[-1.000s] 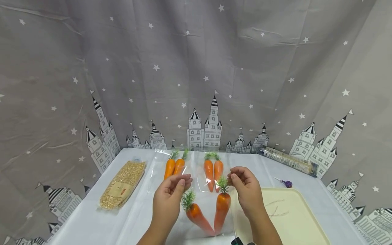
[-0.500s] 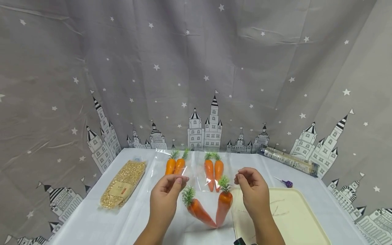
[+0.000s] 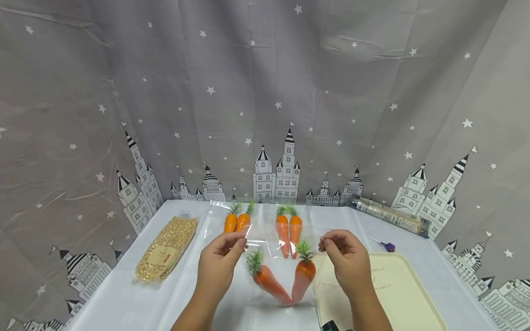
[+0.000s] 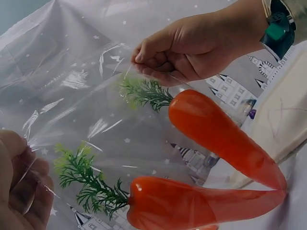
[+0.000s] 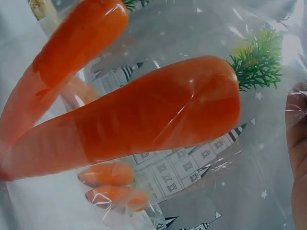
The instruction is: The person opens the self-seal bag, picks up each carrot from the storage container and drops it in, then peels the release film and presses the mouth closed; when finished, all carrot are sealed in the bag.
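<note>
A clear plastic bag [image 4: 103, 127] hangs between my hands, held by its upper edge. Inside it are two orange toy-like carrots with green tops, the left carrot [image 3: 272, 285] leaning and the right carrot [image 3: 304, 278] more upright; their tips meet at the bottom. My left hand [image 3: 219, 262] pinches the bag's upper left corner between thumb and fingers. At the opposite corner, my right hand [image 3: 348, 262] pinches the film the same way. The right wrist view shows only some fingers [image 5: 297, 129] of the right hand at its edge.
Behind lie two clear bags of carrots, a left pair [image 3: 237, 224] and a right pair [image 3: 289, 230]. A bag of grain [image 3: 165, 253] lies left. At right are a cream tray [image 3: 407, 292] with thin brownish strands, a purple-ended stick [image 3: 388, 247] and a wrapped roll [image 3: 391, 217].
My hands have moved apart, left hand leftward and right hand rightward, stretching the bag's upper edge. The carrots inside have risen slightly in the head view.
</note>
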Demonstrator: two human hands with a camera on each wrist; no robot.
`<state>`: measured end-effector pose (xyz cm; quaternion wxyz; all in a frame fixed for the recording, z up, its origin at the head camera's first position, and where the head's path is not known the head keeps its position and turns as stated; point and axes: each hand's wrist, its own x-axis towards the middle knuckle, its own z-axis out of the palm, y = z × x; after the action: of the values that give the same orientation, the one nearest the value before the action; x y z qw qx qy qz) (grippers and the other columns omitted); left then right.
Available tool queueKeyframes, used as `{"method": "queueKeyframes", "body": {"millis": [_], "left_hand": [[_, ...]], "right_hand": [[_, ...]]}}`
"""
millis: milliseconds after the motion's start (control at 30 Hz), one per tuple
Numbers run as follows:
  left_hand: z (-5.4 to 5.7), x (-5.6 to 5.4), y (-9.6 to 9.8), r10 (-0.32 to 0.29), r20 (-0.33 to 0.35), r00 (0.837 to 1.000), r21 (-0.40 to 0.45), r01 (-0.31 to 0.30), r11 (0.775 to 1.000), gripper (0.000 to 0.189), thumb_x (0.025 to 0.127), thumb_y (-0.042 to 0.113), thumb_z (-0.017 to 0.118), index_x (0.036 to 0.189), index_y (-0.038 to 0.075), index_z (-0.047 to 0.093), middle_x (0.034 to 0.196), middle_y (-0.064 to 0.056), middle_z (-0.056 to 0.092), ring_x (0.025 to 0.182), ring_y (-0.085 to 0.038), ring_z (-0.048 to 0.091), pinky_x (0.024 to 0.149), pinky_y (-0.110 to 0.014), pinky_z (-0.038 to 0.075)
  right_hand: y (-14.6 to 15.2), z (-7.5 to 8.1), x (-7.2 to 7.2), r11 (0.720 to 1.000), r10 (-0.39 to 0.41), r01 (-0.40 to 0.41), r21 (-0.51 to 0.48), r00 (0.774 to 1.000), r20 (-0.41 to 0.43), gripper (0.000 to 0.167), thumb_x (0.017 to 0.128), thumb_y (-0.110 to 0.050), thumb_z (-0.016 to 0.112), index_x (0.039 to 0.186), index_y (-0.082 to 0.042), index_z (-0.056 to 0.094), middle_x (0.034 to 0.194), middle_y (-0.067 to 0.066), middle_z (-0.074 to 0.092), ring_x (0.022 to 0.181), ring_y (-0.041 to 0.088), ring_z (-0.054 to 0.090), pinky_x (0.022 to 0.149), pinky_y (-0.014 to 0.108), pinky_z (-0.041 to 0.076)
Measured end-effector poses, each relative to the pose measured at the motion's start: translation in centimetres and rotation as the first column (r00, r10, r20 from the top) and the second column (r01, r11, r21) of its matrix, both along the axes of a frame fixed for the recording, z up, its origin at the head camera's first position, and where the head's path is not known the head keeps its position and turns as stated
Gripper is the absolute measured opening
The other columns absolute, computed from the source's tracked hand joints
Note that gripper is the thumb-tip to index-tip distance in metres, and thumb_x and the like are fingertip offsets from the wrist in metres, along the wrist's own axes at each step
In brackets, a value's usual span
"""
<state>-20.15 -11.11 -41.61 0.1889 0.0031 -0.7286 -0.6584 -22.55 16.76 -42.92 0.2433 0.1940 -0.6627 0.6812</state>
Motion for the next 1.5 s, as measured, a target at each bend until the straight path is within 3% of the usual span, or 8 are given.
{"method": "queueKeyframes", "body": {"millis": [267,500,767,967,1133,1267,1400,1500], "left_hand": [[0.0,-0.3,-0.2,-0.066,-0.03,0.997,0.042,0.067,0.997,0.014,0.098,0.015,0.075,0.112,0.013,0.076,0.098,-0.011,0.074,0.09,-0.022,0.073,0.083,-0.028,0.063],[-0.2,-0.3,-0.4,-0.095,-0.083,0.992,0.048,0.099,0.994,0.012,0.101,0.015,0.071,0.109,0.007,0.075,0.097,-0.013,0.074,0.088,-0.021,0.075,0.08,-0.032,0.065],[-0.1,-0.2,-0.5,-0.121,-0.069,0.99,0.068,0.126,0.99,0.01,0.1,0.004,0.069,0.109,0.003,0.073,0.099,-0.02,0.072,0.088,-0.021,0.076,0.08,-0.033,0.065],[-0.3,-0.3,-0.6,-0.129,-0.083,0.988,0.076,0.135,0.988,0.011,0.099,-0.002,0.068,0.108,0.002,0.071,0.099,-0.02,0.072,0.085,-0.02,0.076,0.078,-0.033,0.066],[-0.6,-0.5,-0.8,-0.172,-0.129,0.977,0.101,0.185,0.977,0.008,0.099,-0.004,0.066,0.107,-0.003,0.068,0.096,-0.013,0.072,0.082,-0.017,0.074,0.077,-0.033,0.066],[-0.9,-0.7,-0.9,-0.218,-0.151,0.964,0.101,0.235,0.967,0.008,0.101,-0.001,0.065,0.106,-0.006,0.065,0.092,-0.007,0.071,0.081,-0.015,0.073,0.078,-0.032,0.066],[-1.1,-0.9,-1.1,-0.236,-0.151,0.96,0.073,0.249,0.966,0.006,0.103,-0.001,0.061,0.102,-0.003,0.066,0.091,-0.006,0.07,0.082,-0.015,0.072,0.078,-0.031,0.065],[-1.1,-1.1,-1.2,-0.236,-0.152,0.96,0.048,0.246,0.968,0.008,0.103,-0.002,0.06,0.1,-0.002,0.067,0.094,-0.005,0.07,0.083,-0.015,0.072,0.079,-0.031,0.065]], "right_hand": [[0.5,0.0,0.0,1.0,-0.007,0.009,-0.02,0.998,0.055,0.008,0.1,0.008,0.062,0.107,0.011,0.065,0.091,0.003,0.07,0.081,0.013,0.07,0.076,0.024,0.062],[0.8,-0.1,-0.1,0.999,0.025,-0.024,-0.046,1.0,0.016,0.007,0.101,0.009,0.06,0.106,0.014,0.063,0.09,0.004,0.07,0.081,0.013,0.069,0.077,0.024,0.062],[1.1,-0.2,-0.3,0.998,0.058,-0.058,-0.011,0.998,0.019,0.011,0.101,0.012,0.058,0.111,0.014,0.061,0.094,-0.001,0.067,0.085,0.008,0.069,0.078,0.023,0.062],[1.3,-0.1,-0.2,0.997,0.074,-0.074,-0.011,0.997,0.007,0.008,0.101,0.013,0.055,0.106,0.017,0.06,0.091,-0.002,0.068,0.084,0.008,0.069,0.078,0.023,0.062],[1.5,-0.2,-0.3,0.992,0.124,-0.126,-0.026,0.989,-0.075,0.011,0.101,0.015,0.051,0.104,0.016,0.062,0.091,0.0,0.067,0.083,0.01,0.069,0.076,0.024,0.062],[1.6,-0.4,-0.6,0.979,0.189,-0.199,-0.038,0.964,-0.185,0.016,0.1,0.021,0.047,0.1,0.015,0.063,0.092,0.005,0.064,0.083,0.014,0.067,0.075,0.024,0.061],[1.6,-0.6,-1.0,0.969,0.229,-0.245,-0.029,0.937,-0.264,0.025,0.096,0.026,0.044,0.096,0.012,0.065,0.092,0.009,0.062,0.083,0.017,0.065,0.075,0.024,0.06],[1.8,-0.7,-1.1,0.966,0.24,-0.258,-0.026,0.929,-0.282,0.031,0.095,0.028,0.042,0.092,0.009,0.067,0.095,0.01,0.063,0.088,0.019,0.064,0.078,0.024,0.06]]}}
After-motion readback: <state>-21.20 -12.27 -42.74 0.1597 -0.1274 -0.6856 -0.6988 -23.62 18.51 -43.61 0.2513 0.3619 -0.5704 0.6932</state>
